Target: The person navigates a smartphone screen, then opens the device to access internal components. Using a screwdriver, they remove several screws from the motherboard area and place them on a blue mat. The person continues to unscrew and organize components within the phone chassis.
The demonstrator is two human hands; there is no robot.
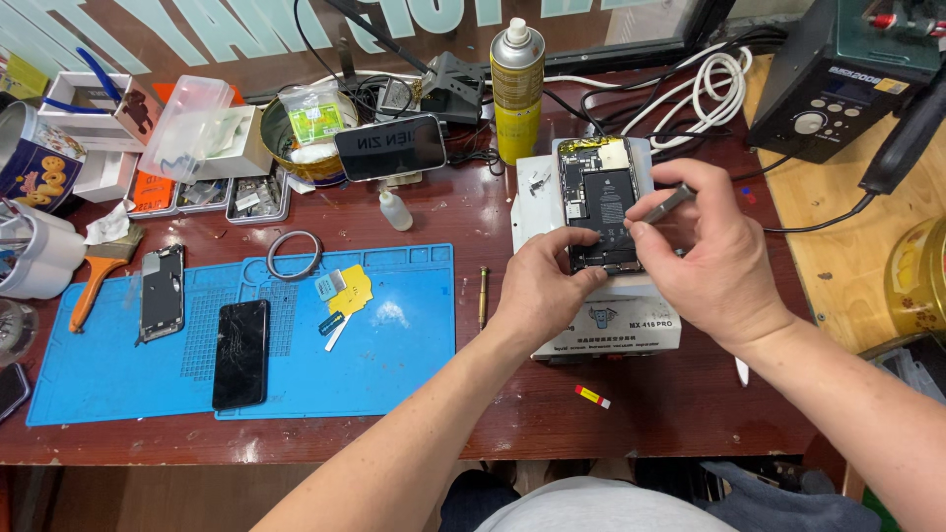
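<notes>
Grey cloth (591,504) over the person's lap fills the bottom edge, with both bare forearms reaching up from it onto a dark reddish wooden worktop (631,414), scuffed pale along its near rim. Left hand (540,286) is curled, fingertips pressed on the lower left edge of an opened phone (598,205), back up, innards showing. Right hand (717,258) is closed in a pinch around a slim grey tool (662,207), whose tip meets the phone's right side. That phone lies on a white box-shaped stand (611,325) right of centre on the worktop.

Left of the hands lies a blue work mat (394,345), carrying a black cracked phone (241,353), a second stripped phone (162,293), a ring (294,254) and yellow scraps (352,291). A small screwdriver (483,296) rests just off the mat's right edge. Farther back stand a yellow spray can (516,94), a propped dark phone (390,148), a brass-coloured bowl (286,148), clear parts trays (212,192) and coiled white cable (705,89). A black station with a dial (838,84) sits on a paler wooden surface (828,256) to the right. An orange-handled brush (99,271) lies at the far left.
</notes>
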